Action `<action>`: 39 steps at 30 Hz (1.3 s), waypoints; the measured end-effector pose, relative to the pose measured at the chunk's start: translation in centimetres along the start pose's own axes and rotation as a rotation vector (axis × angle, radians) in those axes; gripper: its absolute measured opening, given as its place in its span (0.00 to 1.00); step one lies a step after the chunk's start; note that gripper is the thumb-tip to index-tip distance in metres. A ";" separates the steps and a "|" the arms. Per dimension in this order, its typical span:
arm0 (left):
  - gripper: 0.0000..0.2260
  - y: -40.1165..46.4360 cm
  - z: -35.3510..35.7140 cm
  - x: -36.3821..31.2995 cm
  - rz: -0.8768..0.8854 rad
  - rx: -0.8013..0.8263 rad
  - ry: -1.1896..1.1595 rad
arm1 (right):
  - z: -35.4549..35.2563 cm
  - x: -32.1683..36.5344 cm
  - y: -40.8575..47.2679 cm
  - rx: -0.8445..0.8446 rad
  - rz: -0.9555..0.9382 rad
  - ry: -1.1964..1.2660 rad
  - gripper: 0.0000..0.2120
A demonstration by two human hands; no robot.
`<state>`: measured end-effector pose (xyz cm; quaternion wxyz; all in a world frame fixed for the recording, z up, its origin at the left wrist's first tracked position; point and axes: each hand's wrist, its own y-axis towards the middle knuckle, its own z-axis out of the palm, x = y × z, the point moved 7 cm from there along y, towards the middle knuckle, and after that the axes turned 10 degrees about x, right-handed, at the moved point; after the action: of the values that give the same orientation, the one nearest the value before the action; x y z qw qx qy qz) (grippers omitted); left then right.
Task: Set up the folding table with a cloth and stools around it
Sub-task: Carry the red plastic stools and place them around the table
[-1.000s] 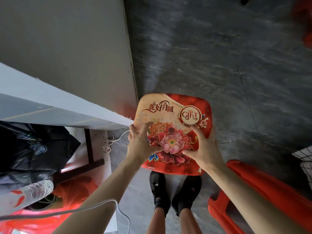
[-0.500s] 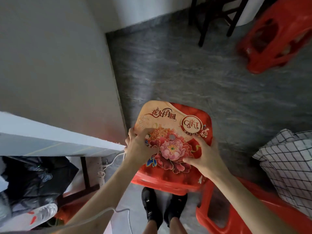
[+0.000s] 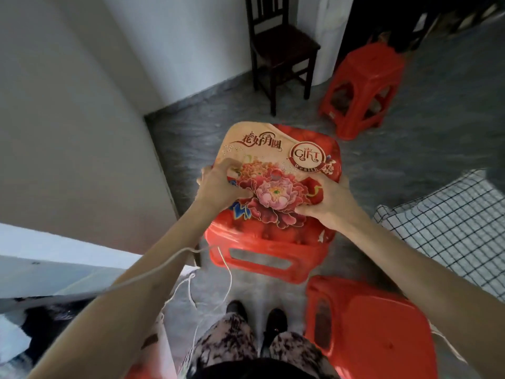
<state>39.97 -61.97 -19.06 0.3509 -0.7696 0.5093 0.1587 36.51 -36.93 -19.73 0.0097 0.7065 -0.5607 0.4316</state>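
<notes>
Your left hand (image 3: 218, 187) and right hand (image 3: 325, 201) both grip the printed red stool (image 3: 276, 192) by its seat edges.

You are reaching both bare forearms forward and down, elbows slightly bent. Your left hand (image 3: 218, 187) is gripping the left edge of the red plastic stool with a flower-printed seat (image 3: 276, 181), and your right hand (image 3: 325, 201) is clasping its right edge, thumbs lying on top.
</notes>
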 end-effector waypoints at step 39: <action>0.28 43.2 9.0 -25.2 0.353 0.399 0.316 | -20.4 -14.1 27.3 -0.304 0.398 0.370 0.39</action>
<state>-8.53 -48.85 -26.51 0.3783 -0.6005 0.7044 -0.0076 2.49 -25.86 -28.48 0.1324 0.4827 -0.7349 0.4577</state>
